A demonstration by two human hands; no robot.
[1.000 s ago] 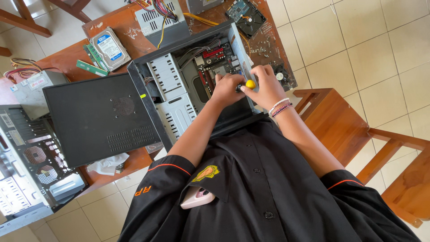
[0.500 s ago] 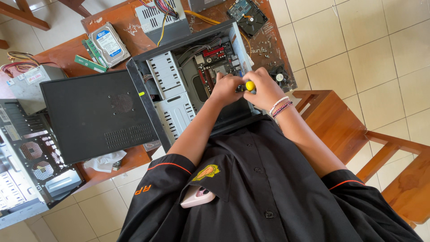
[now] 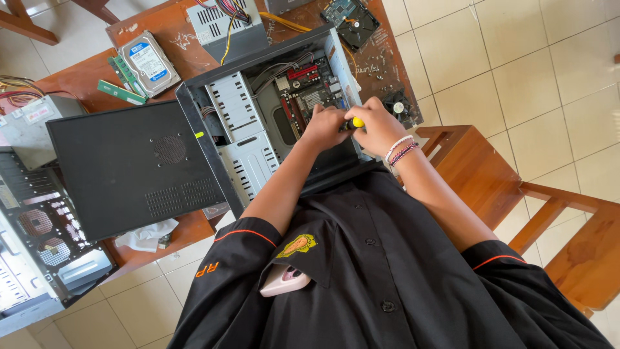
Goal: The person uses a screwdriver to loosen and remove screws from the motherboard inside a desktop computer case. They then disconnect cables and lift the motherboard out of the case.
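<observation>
A screwdriver (image 3: 356, 122) with a yellow-and-black handle is showing only its rounded yellow end between the person's two hands; its shaft is hidden, so where the tip is sitting cannot be told. It is lying inside the open computer case (image 3: 271, 123), a black and grey metal box that is resting on its side near the right edge of the wooden desk (image 3: 84, 77). The case is holding a motherboard (image 3: 310, 90) with red slots, a bundle of cables, and grey perforated drive bays (image 3: 242, 139) toward its left wall. The right hand (image 3: 380, 124), with beaded bracelets at the wrist, is wrapping clenched around the screwdriver handle from the right. The left hand (image 3: 325, 126) is curling closed just beside it, touching the same tool from the left, though whether it is gripping the shaft cannot be told. A black side panel (image 3: 129, 168) is lying flat on the desk, touching the case's left side. A hard drive (image 3: 147, 61) and a green memory stick (image 3: 121, 92) are sitting near the desk's far edge.
</observation>
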